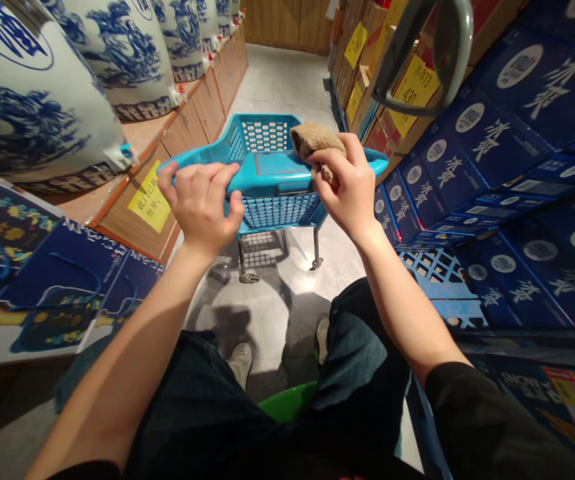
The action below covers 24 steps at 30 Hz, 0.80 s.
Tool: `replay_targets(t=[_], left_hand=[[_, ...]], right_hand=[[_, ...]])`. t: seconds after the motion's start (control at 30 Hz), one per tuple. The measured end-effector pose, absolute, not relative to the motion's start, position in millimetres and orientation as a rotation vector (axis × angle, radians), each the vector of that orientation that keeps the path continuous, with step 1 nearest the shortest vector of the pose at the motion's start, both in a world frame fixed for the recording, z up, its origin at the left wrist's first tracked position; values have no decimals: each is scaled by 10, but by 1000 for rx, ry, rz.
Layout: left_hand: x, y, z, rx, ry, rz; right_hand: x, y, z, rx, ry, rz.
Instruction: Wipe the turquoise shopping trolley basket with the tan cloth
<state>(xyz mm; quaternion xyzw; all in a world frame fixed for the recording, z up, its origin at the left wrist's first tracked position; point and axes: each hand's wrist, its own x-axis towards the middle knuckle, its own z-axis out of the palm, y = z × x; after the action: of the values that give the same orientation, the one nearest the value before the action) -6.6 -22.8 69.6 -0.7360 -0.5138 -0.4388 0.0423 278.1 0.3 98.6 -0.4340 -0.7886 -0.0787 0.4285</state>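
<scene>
A blue plastic shopping cart [267,212] with a perforated basket stands in front of me on small casters. My left hand [202,203] is wrapped over the left part of its handle, fingers curled on the top edge. In my right hand [350,180] is a bunched brown cloth [317,140], pinched between thumb and fingers. The cloth rests against the right part of the cart's handle [282,165]. What lies under the cloth is hidden.
Large blue-and-white porcelain jars [117,53] with taps line a wooden counter [192,123] on the left. Stacked blue boxes [447,160] fill the right side. A grey handle-like loop [417,100] juts in at upper right. A green seat edge [290,402] shows between my legs.
</scene>
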Motion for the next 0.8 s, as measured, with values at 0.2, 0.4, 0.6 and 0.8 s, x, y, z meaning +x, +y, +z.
replay_targets(t=[0.2,0.4,0.6,0.8], left_hand=[[-43,-207,671,-2234,-1574,-1311],[-62,-189,650,-2194,-1516,-1325],[11,-222,665,-2221,-1583,-1322],[-6,-186,633,-2141,-1465,-1343]], right_hand=[[2576,-120,938,-1080,-1981,-198],[2689,-50,966,-1039,-1981,-245],[2665,-28,884,-1104,-1866,-347],[2526,-151,943,-965,-1984,-346]])
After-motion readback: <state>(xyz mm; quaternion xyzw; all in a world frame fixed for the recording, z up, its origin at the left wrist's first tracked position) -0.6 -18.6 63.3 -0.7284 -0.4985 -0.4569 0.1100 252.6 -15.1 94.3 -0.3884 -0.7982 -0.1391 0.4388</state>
